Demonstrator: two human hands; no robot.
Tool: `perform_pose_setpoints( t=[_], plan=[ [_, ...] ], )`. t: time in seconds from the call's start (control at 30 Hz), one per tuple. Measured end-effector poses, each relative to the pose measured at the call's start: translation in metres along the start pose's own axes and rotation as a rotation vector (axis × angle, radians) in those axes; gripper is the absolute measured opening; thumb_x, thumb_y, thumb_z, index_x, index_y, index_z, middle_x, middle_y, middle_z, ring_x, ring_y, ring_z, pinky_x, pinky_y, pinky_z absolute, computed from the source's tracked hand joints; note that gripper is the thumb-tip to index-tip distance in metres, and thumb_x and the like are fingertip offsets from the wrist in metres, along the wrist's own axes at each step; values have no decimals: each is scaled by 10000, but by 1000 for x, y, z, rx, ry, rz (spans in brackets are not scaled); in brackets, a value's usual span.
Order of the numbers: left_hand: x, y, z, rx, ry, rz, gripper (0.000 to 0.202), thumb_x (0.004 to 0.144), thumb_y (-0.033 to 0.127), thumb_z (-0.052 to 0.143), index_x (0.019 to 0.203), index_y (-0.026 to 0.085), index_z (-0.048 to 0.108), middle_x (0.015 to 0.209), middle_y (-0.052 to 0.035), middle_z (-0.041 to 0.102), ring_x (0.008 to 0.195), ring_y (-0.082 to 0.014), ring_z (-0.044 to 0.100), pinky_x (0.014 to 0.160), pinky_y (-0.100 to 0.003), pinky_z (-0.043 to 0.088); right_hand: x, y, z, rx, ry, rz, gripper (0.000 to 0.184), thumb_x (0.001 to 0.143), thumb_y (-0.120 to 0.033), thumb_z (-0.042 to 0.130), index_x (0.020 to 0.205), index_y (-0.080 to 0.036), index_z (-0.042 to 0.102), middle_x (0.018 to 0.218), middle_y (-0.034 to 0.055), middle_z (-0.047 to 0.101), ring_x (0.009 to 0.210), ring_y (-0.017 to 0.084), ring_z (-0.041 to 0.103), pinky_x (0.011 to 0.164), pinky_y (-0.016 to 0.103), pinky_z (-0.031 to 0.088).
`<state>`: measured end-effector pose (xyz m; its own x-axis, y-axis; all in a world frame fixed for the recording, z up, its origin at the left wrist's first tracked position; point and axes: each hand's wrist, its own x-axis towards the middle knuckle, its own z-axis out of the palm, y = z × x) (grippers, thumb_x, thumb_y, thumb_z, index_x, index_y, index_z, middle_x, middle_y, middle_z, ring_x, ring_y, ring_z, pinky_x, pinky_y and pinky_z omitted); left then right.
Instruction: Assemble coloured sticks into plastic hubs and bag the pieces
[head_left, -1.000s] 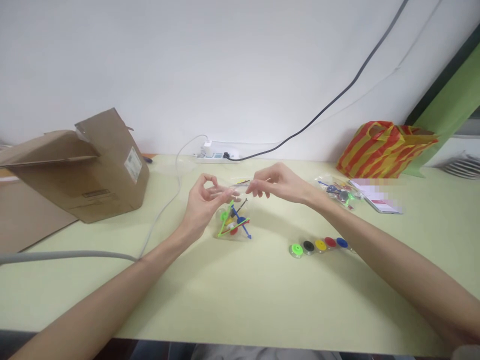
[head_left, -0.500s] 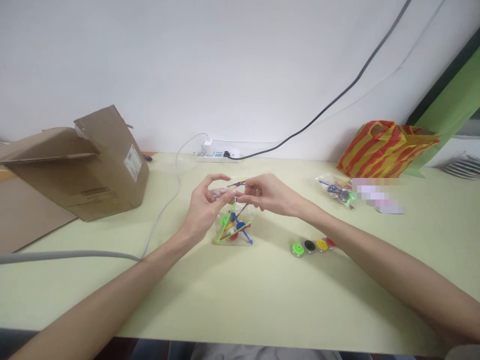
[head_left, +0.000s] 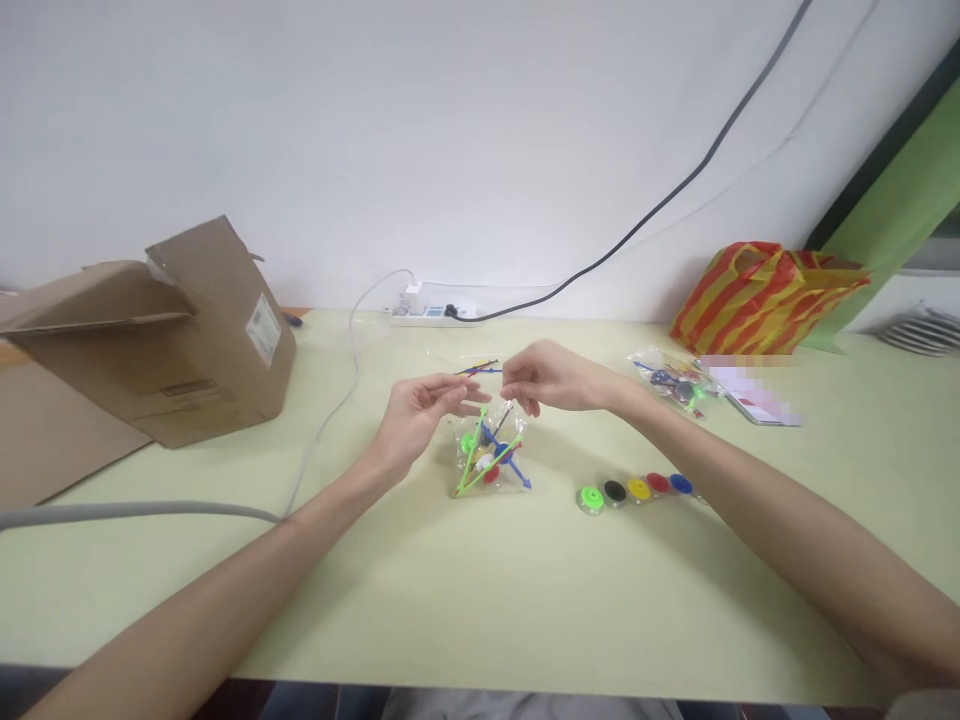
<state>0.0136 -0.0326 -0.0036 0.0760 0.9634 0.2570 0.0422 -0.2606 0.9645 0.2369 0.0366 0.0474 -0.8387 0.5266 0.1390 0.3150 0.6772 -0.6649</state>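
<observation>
From the head cam, a pale yellow-green tabletop [head_left: 420,610] is stretching across the frame, with a plain white wall [head_left: 375,140] rising behind it. A black cable [head_left: 645,205] is running diagonally up that wall from a white power strip [head_left: 431,315], and a thick grey cable [head_left: 135,513] is lying along the left side of the tabletop. Over on the left, a brown cardboard box [head_left: 217,340] with loose, floppy flaps is sitting on its side, a white label stuck to its smooth face. Back right, a shiny red-and-yellow striped plastic bag [head_left: 765,300] is slumping near a green panel [head_left: 892,190].

Mid-table, a clear crinkly plastic bag [head_left: 491,455] is lying on the tabletop, stuffed with thin green and blue sticks and round coloured pieces. The left hand [head_left: 416,420] is hovering just left of its top, its grip loosely spread, and the right hand [head_left: 555,378] is sitting just above it to the right, fingers curved downward in an open grip. Neither one is visibly pinching anything, and the fingertips are close but apart. To the right, a row of round green, black, yellow, red and blue discs [head_left: 634,490] is lying near a second clear bag [head_left: 671,380].
</observation>
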Motion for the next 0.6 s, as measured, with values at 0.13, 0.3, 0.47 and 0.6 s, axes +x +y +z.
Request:
perform_pose_setpoints(
  t=[0.13, 0.3, 0.47, 0.6],
  plan=[
    [-1, 1, 3, 29, -8, 6, 334, 830, 465, 761, 941, 150, 763, 968, -124, 790, 810, -268, 764, 839, -392, 583, -1, -2, -10, -54, 3, -13, 202, 911, -249, 595, 738, -155, 640, 629, 13, 680, 578, 123, 605, 562, 228, 420],
    [1, 3, -4, 173, 127, -8, 327, 837, 496, 729, 833, 169, 740, 718, -90, 768, 713, -227, 729, 806, -349, 558, -20, -3, -46, -85, 217, -62, 189, 891, -292, 639, 773, -151, 687, 729, 35, 696, 686, 142, 619, 632, 248, 446],
    [7, 1, -13, 186, 171, -36, 330, 805, 516, 733, 823, 187, 716, 613, -57, 720, 598, -201, 674, 697, -313, 529, -54, 14, -102, 81, 716, -119, 193, 878, -374, 662, 842, -185, 660, 942, 66, 700, 920, 184, 649, 814, 287, 506],
    [7, 1, -11, 245, 130, -54, 328, 813, 532, 714, 851, 206, 715, 602, -42, 701, 601, -206, 649, 701, -325, 515, -81, 54, -143, 234, 1078, -148, 185, 901, -379, 559, 823, -214, 525, 939, 54, 657, 904, 168, 661, 770, 275, 535]
  ],
)
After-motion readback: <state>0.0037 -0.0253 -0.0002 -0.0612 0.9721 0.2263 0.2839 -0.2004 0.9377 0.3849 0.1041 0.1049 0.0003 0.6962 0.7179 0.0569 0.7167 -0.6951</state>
